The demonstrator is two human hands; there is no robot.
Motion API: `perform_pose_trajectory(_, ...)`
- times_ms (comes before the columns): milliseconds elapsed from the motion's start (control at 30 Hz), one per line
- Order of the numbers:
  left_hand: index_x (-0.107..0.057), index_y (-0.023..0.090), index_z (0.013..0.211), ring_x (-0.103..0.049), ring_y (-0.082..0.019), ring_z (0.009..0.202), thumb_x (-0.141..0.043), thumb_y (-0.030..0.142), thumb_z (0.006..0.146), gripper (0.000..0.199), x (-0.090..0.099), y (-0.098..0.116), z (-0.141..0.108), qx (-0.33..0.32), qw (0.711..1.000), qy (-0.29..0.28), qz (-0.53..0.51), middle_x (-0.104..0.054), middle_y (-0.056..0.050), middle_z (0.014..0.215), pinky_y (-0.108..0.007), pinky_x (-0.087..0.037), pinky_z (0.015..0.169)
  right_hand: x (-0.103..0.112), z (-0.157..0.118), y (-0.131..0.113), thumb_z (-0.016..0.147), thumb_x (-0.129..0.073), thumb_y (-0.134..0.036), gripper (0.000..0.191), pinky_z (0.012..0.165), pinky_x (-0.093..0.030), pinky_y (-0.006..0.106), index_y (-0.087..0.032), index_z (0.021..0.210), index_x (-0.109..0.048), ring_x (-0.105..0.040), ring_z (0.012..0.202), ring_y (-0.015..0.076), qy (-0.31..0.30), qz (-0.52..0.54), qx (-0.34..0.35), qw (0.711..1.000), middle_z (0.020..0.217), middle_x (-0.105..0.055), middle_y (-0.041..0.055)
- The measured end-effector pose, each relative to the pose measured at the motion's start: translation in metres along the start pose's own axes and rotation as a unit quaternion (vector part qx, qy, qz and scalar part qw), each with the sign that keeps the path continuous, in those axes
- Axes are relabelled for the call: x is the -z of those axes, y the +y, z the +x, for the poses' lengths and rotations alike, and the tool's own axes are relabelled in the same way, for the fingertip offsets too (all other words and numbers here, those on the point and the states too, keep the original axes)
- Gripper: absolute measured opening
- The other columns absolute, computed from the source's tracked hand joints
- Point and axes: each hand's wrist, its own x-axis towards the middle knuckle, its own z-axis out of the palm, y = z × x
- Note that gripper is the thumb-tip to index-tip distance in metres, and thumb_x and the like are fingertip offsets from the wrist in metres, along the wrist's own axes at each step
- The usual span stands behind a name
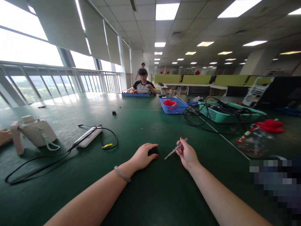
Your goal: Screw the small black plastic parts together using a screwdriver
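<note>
My left hand [144,156], with a bracelet at the wrist, is closed around a small black block-like object [153,151] on the green table [141,194]. Fingers cover part of that object, so its kind does not show. To the right, my right hand [187,153] grips a slim screwdriver [175,149] with a clear-looking handle. Its thin tip points down and left, toward the black object but apart from it.
A white power bank [88,138] with a black strap and a beige bag-like case [39,131] lie left. Blue basket [174,108], green basket [211,114] with cables and red-lidded jar [258,141] stand right. A person [143,86] sits across; another's hand [5,137] shows left.
</note>
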Motion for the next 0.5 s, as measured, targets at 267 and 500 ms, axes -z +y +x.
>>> perform_pose_trajectory(267,-0.057,0.024,0.130,-0.055,-0.026,0.117,-0.064,0.032,0.080,0.052,-0.002,0.002,-0.002,0.010,1.000,-0.001,0.000,-0.062,-0.008,0.125,-0.040,-0.041,0.103,-0.029,-0.020,-0.024,0.077,-0.068,-0.051,0.036,0.066,-0.051,0.031,-0.018,0.091,-0.066,-0.060,0.062,0.0142,-0.111,-0.095,0.081,0.986,0.076,-0.069,0.0040)
perform_pose_trajectory(500,-0.055,0.024,0.132,-0.053,-0.026,0.120,-0.063,0.034,0.080,0.053,0.000,0.003,-0.004,0.018,1.000,-0.002,0.003,-0.060,-0.007,0.129,-0.038,-0.039,0.106,-0.007,0.011,-0.134,0.093,-0.040,-0.043,0.037,0.068,-0.047,0.035,-0.015,0.110,-0.059,-0.062,0.079,0.0215,0.227,-0.468,0.358,0.775,0.091,-0.067,0.0123)
